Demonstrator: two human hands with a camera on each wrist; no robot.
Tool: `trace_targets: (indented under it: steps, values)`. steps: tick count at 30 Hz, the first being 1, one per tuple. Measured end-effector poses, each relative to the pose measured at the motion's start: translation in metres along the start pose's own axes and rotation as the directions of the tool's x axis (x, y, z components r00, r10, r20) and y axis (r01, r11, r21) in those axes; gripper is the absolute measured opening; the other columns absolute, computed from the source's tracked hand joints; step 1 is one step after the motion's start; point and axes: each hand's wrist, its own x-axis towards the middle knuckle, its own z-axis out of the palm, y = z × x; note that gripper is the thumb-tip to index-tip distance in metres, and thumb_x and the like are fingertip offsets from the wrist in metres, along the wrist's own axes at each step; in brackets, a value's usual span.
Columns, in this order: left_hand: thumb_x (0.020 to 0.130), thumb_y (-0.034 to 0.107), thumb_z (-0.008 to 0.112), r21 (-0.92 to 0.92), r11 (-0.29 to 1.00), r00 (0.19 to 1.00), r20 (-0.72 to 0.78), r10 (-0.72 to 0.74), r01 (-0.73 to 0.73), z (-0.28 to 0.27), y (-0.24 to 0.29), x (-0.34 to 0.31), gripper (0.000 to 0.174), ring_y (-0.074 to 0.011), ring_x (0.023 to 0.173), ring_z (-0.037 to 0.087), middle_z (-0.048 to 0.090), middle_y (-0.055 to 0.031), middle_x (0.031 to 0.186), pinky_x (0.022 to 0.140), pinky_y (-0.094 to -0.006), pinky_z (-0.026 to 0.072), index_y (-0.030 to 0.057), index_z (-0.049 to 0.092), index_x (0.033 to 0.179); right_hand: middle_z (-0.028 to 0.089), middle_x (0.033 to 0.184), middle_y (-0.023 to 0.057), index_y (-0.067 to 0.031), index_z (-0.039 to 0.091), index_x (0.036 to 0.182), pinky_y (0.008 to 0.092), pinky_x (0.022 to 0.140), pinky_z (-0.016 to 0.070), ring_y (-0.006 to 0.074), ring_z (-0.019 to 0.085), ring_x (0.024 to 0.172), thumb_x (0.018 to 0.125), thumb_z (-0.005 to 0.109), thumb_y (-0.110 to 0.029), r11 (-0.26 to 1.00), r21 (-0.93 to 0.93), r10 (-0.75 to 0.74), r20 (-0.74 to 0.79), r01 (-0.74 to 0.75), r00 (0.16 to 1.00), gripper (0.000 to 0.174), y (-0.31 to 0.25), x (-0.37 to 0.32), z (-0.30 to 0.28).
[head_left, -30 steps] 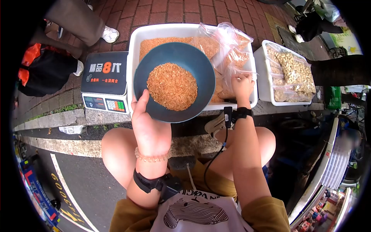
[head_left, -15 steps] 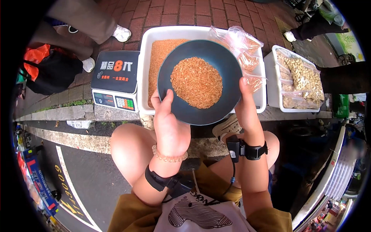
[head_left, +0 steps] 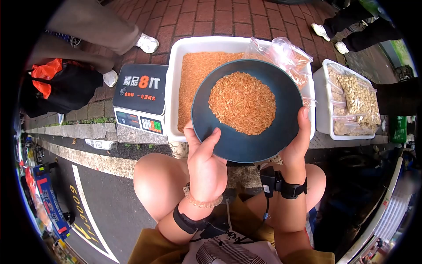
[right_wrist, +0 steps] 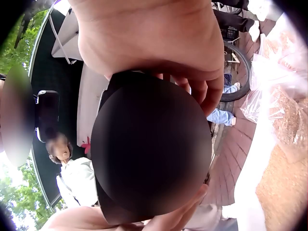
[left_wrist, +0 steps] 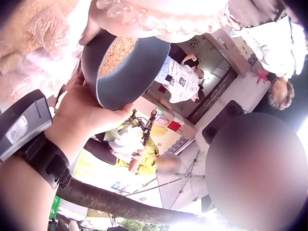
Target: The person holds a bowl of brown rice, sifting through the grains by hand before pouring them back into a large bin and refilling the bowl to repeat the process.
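Observation:
A dark teal bowl [head_left: 248,152] is held between both hands, tilted so that its inside faces the head camera. Small reddish-brown dried pieces [head_left: 241,103] lie heaped in it. My left hand [head_left: 205,171] grips the near left rim, thumb over the edge and the other fingers beneath. On the opposite side my right hand [head_left: 296,145] holds the right rim, its thumb along the edge. Behind the bowl stands a white tub [head_left: 176,66] of loose orange-brown pieces [head_left: 193,83], with clear plastic bags [head_left: 281,50] at its right end. The bowl's dark underside [right_wrist: 151,149] fills the right wrist view.
A digital scale [head_left: 140,99] with a black top stands left of the tub. To the right, another white tub [head_left: 323,114] holds bagged pale dried pieces [head_left: 358,99]. People stand around on the brick pavement [head_left: 198,17]; a black bag [head_left: 66,90] lies at the left.
My right hand has left the plastic bags and taken hold of the bowl's right rim. The bowl has shifted right, over the tub's right part. My left hand keeps its grip.

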Motion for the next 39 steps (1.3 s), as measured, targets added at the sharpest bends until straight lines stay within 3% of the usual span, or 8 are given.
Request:
trace_targets:
  steps: [4,24,26,27,29,30,36,39]
  values:
    - [0.089,0.005,0.051,0.001,0.998,0.997,-0.041,-0.06,0.06,-0.003,-0.003,0.0,0.053,-0.0206,0.121,0.044,0.044,-0.0026,0.13,0.099,-0.0438,0.039,0.0153,0.033,0.137,0.047,0.13,0.0137,0.0014,0.039,0.133,0.0346,0.102,0.0341,0.022,0.046,0.12,0.092,0.042,-0.048,0.998,-0.062,0.002,0.034,0.0,0.999,0.065,-0.005,-0.001,0.005]
    - [0.086,-0.003,0.048,-0.013,0.999,0.999,0.012,-0.041,0.041,-0.003,-0.007,-0.004,0.046,-0.019,0.108,0.051,0.048,-0.0077,0.12,0.09,-0.0383,0.0452,0.0144,0.031,0.125,0.048,0.131,0.0114,0.0014,0.038,0.135,0.0334,0.102,0.0338,0.0204,0.046,0.12,0.094,0.042,-0.043,0.997,-0.075,-0.016,0.072,0.021,0.997,0.061,-0.004,0.0,-0.008]
    - [0.086,-0.004,0.049,-0.026,0.999,0.999,0.033,-0.033,0.034,-0.002,-0.008,-0.005,0.048,-0.0188,0.108,0.051,0.048,-0.0079,0.12,0.089,-0.0381,0.0461,0.015,0.029,0.125,0.046,0.131,0.0103,-0.0009,0.033,0.138,0.0328,0.103,0.0319,0.0194,0.044,0.121,0.092,0.048,-0.035,0.983,-0.178,0.041,0.036,-0.034,0.998,0.06,-0.004,0.0,-0.002]
    - [0.085,-0.003,0.051,-0.012,1.0,1.0,0.027,-0.013,0.013,-0.001,-0.01,-0.004,0.05,-0.0185,0.108,0.051,0.046,-0.0079,0.121,0.087,-0.0375,0.0472,0.0158,0.027,0.125,0.042,0.132,0.0107,-0.0058,0.028,0.14,0.0313,0.103,0.0312,0.018,0.039,0.123,0.089,0.055,-0.018,0.987,-0.086,0.14,0.076,-0.134,0.987,0.059,-0.006,-0.003,0.003]
    - [0.084,-0.003,0.053,0.004,1.0,1.0,0.019,0.013,-0.013,-0.002,-0.009,0.0,0.053,-0.0183,0.108,0.051,0.045,-0.0079,0.121,0.085,-0.0368,0.0482,0.0166,0.025,0.125,0.042,0.132,0.0095,-0.0068,0.026,0.141,0.0303,0.102,0.0315,0.0163,0.039,0.122,0.087,0.055,-0.008,0.969,-0.171,0.2,0.11,-0.18,0.974,0.061,0.013,-0.01,0.005]
    - [0.083,-0.002,0.055,0.07,0.997,1.0,0.014,0.008,-0.009,-0.003,-0.007,0.004,0.055,-0.018,0.109,0.05,0.043,-0.008,0.122,0.083,-0.0356,0.0487,0.0167,0.024,0.124,0.045,0.128,0.0083,-0.007,0.028,0.14,0.0288,0.1,0.0346,0.0152,0.042,0.119,0.081,0.054,-0.004,0.957,-0.054,0.285,0.035,-0.283,0.958,0.064,0.022,-0.011,0.006]
    - [0.079,-0.001,0.058,0.189,0.978,0.99,0.125,0.069,-0.092,-0.003,0.021,0.02,0.064,-0.022,0.115,0.045,0.041,-0.0099,0.124,0.091,-0.0405,0.0426,0.0165,0.024,0.131,0.051,0.121,0.0079,-0.008,0.034,0.137,0.0286,0.086,0.0478,0.0171,0.05,0.112,0.078,0.048,-0.011,0.864,0.013,0.503,-0.001,-0.503,0.864,0.061,0.016,-0.009,-0.011]
    - [0.081,0.005,0.051,0.177,0.983,0.994,0.089,-0.058,0.042,-0.012,0.012,0.033,0.062,-0.0218,0.118,0.042,0.04,-0.0069,0.13,0.096,-0.0431,0.0375,0.0179,0.029,0.137,0.05,0.121,0.0106,-0.0083,0.038,0.134,0.0334,0.075,0.0555,0.0211,0.052,0.112,0.083,0.045,-0.024,0.807,-0.039,0.59,-0.008,-0.59,0.807,0.053,0.027,-0.005,-0.013]
